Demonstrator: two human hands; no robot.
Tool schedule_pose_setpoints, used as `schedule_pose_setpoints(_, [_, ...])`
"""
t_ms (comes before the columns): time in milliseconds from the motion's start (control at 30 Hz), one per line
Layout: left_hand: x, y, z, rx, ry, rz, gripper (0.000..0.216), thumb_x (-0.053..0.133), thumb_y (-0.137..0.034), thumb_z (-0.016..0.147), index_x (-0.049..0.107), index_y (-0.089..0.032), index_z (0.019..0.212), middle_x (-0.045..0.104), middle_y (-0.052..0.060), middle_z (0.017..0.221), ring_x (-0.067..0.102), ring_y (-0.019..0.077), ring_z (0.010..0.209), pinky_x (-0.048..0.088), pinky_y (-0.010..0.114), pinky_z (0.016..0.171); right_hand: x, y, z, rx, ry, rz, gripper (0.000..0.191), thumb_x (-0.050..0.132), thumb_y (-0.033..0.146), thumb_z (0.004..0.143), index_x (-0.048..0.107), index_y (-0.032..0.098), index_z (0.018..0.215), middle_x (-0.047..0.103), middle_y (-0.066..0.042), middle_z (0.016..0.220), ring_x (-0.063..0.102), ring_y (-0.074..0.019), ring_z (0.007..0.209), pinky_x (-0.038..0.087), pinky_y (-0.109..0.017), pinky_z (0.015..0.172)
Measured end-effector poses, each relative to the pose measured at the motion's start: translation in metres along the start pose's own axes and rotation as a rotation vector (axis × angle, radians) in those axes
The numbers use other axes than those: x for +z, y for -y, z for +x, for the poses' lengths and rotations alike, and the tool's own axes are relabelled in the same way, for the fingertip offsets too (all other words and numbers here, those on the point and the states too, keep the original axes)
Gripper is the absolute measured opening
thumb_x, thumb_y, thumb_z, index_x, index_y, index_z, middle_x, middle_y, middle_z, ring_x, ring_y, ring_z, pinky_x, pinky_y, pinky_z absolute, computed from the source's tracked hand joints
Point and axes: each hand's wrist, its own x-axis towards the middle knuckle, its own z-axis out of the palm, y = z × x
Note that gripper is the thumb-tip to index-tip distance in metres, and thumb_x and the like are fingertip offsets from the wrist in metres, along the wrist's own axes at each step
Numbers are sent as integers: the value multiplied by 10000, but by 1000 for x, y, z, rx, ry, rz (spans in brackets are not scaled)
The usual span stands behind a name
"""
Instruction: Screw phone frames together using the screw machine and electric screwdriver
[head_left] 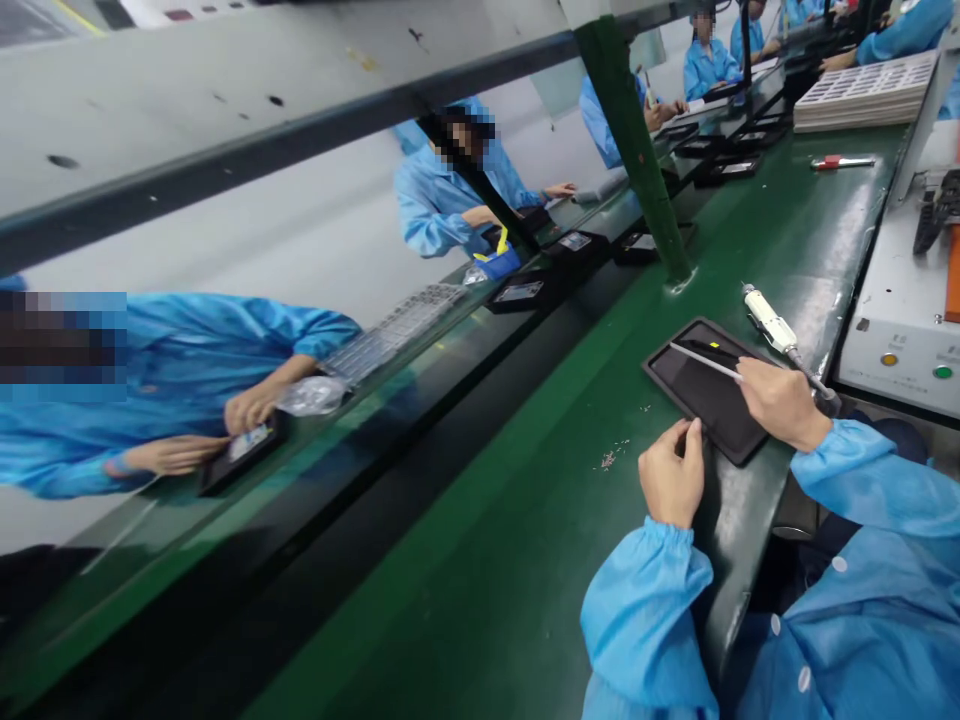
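Observation:
In my right hand (780, 400) is a thin phone (709, 355) with a black face and a pale silver edge, tilted above a black tray (739, 437). A small yellow mark shows near the phone's upper side. My left hand (673, 472) is closed at the tray's near-left side, thumb and fingers pinched together. Whatever sits between those fingertips is hidden or too small to name. Left of the tray lies a small scatter of tiny screws (609, 458) on the green bench (517, 540).
Beyond the tray lies a white electric screwdriver (771, 318) with its cable. A green post (634, 150) rises from the bench. Farther off are a red-handled tool (844, 162) and stacked white trays (862, 95). Across the belt (420, 420), co-workers in blue handle devices in black trays.

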Motion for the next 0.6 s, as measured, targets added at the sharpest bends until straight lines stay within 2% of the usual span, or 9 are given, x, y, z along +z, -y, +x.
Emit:
schedule_pose_setpoints(67, [0,1,-10,34,-14,274,350,609,-437,804,738,-153,963,655,182,1215,504,363,1269,318,516,1108,5,6,-5,-39,150,-123,287,446,269,959,684,108,959,647,-161,1123,580,-279,1111,468,-404,948])
schedule_pose_setpoints(133, [8,0,-17,42,12,557,511,508,-493,863,675,-96,1139,535,221,1364,383,368,1366,251,538,1136,5,7,-12,-71,223,-153,335,486,373,957,674,101,1010,609,-175,1205,503,-328,1218,387,-530,1032])
schedule_pose_setpoints(200, [21,-1,-20,16,43,695,643,444,-555,881,579,-66,1276,407,222,1468,248,387,1427,157,596,1147,2,-1,-19,-52,171,-124,413,450,433,971,661,95,1084,565,-182,1278,445,-337,1287,317,-585,1076])
schedule_pose_setpoints(300, [38,-1,-19,-10,18,684,658,510,-514,850,508,-79,1344,323,199,1524,108,428,1448,31,680,1120,1,-22,-27,57,11,-54,509,372,455,989,649,55,1137,552,-212,1288,465,-331,1281,337,-559,1088])
schedule_pose_setpoints(367, [44,0,-16,-5,-32,550,570,568,-350,816,520,-99,1326,376,189,1501,117,405,1453,1,670,1126,3,-34,-30,135,-60,47,540,391,497,968,667,58,1118,580,-208,1254,532,-320,1218,423,-506,1042])
schedule_pose_setpoints(400, [45,1,-14,-7,-53,401,540,576,-264,790,535,-114,1307,431,182,1470,179,379,1448,38,639,1147,3,-37,-31,181,-83,121,541,425,525,945,676,76,1113,596,-192,1239,570,-307,1172,477,-469,993])
schedule_pose_setpoints(467, [44,2,-10,-19,-94,35,532,563,-158,744,552,-142,1276,539,160,1383,400,319,1365,231,544,1154,-1,-35,-33,288,-120,292,531,510,574,886,692,124,1104,643,-145,1177,640,-270,1056,551,-391,877])
schedule_pose_setpoints(533, [37,0,-10,-33,-172,-277,529,544,-124,718,560,-139,1247,603,149,1304,593,257,1180,437,423,1042,-14,-23,-35,393,-145,451,534,583,601,827,707,146,1078,692,-113,1061,681,-239,926,571,-343,800])
schedule_pose_setpoints(600, [23,-2,-14,-51,-286,-481,502,552,-116,687,591,-111,1187,656,150,1205,666,215,1018,520,343,908,-33,-6,-38,434,-152,565,526,605,592,821,711,149,1083,707,-106,997,690,-218,862,569,-319,778])
